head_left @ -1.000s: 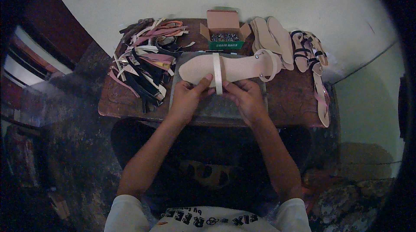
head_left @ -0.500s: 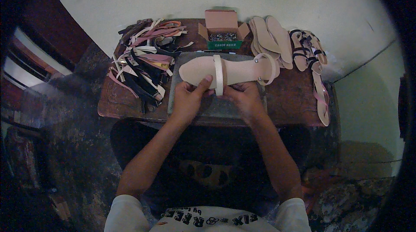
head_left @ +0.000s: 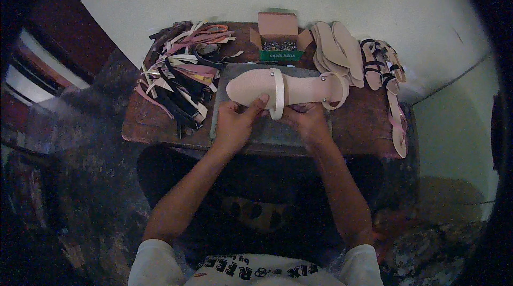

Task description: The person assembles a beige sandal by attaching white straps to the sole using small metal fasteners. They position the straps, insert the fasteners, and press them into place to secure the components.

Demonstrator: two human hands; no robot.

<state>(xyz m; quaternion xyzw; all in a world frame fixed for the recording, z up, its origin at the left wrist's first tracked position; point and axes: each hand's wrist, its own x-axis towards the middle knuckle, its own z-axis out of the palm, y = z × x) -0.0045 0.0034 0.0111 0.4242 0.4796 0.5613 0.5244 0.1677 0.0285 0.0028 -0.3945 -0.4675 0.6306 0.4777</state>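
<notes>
- My left hand (head_left: 235, 123) grips the near edge of the pale pink sandal (head_left: 283, 88) by its toe end, thumb up on the sole.
- My right hand (head_left: 307, 120) holds the near edge just past the white toe strap (head_left: 278, 93), fingers curled under.
- The sandal lies sideways on a grey work slab (head_left: 267, 131) on the brown table (head_left: 363, 126).
- Loose straps (head_left: 181, 80) are heaped to the left; an open box of nails (head_left: 278, 37) sits behind, with stacked insoles (head_left: 336, 51) and finished sandals (head_left: 385, 64) to the right.
</notes>
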